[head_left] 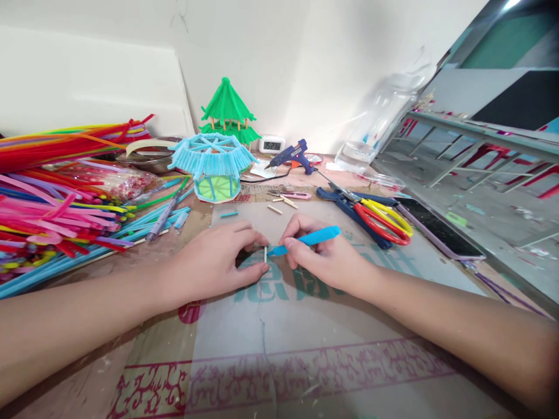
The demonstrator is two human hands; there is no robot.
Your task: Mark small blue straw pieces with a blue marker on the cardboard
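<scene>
The left hand pinches a pale stick; the right hand grips a blue marker, tip apparently touching it. One blue stick lies beyond; three loose sticks remain uncoloured.

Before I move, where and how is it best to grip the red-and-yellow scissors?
Probably by the red and yellow handle loops, coming from the near right: the loops face that side, while the blades point away to the far left. Lifting from above seems wise, since the scissors overlap a navy-handled tool.
</scene>
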